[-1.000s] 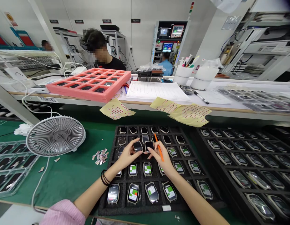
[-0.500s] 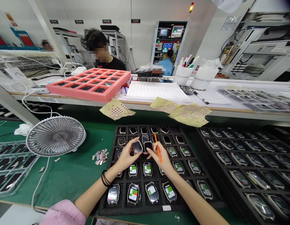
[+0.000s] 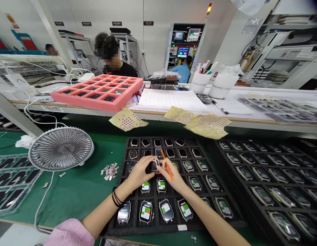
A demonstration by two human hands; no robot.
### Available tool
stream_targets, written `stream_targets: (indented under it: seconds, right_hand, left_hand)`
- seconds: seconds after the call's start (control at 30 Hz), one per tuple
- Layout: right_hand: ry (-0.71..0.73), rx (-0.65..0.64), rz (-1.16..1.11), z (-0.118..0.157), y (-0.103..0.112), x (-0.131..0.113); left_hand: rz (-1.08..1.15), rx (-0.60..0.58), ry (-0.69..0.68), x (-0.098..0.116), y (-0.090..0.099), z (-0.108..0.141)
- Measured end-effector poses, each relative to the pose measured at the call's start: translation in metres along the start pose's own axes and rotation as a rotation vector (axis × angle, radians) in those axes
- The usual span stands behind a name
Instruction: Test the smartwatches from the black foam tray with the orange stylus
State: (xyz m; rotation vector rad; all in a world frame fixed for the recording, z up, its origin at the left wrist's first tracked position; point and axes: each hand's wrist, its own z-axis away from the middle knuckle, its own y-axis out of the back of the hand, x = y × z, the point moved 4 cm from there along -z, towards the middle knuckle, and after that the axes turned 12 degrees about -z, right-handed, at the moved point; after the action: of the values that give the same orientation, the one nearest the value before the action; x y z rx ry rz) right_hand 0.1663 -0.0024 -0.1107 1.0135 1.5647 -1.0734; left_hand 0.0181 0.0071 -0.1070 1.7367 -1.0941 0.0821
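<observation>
My left hand [image 3: 140, 172] is closed around a smartwatch body [image 3: 153, 166] with a dark screen, tilted above the foam tray. An orange stick [image 3: 167, 164], probably a pry tool or pen, slants through my right hand [image 3: 171, 174]. The fingertips of that hand meet the watch's right edge; exactly what they pinch there is hidden. Below both hands lies a black foam tray [image 3: 154, 191] with watches in its compartments. Several nearer ones, such as the lit watch [image 3: 161, 185], show green and white screens, while those in the far rows are dark.
A second black tray of watches [image 3: 263, 196] stands to the right. Left are a round fan [image 3: 64, 148], small scraps [image 3: 110, 171] and a clear tray [image 3: 12, 184]. A shelf behind carries a pink foam tray [image 3: 102, 91] and papers [image 3: 171, 99]. A co-worker [image 3: 109, 51] sits beyond.
My hands have come together. The watch in my left hand has turned and moved slightly right, and my right hand with the orange stick has shifted left to meet it.
</observation>
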Motion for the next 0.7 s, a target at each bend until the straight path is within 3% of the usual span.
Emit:
stream_targets:
  seconds: [0.13, 0.37, 0.7]
  right_hand:
    - [-0.036, 0.147, -0.23, -0.001, 0.007, -0.006]
    - [0.269, 0.331, -0.232, 0.01, 0.024, -0.029]
    - [0.244, 0.301, -0.271, 0.012, 0.02, -0.025]
  left_hand:
    - [0.08, 0.018, -0.026, 0.005, 0.005, -0.001]
    - [0.185, 0.017, 0.014, 0.003, 0.008, -0.003]
    - [0.211, 0.018, 0.015, 0.005, 0.008, -0.004]
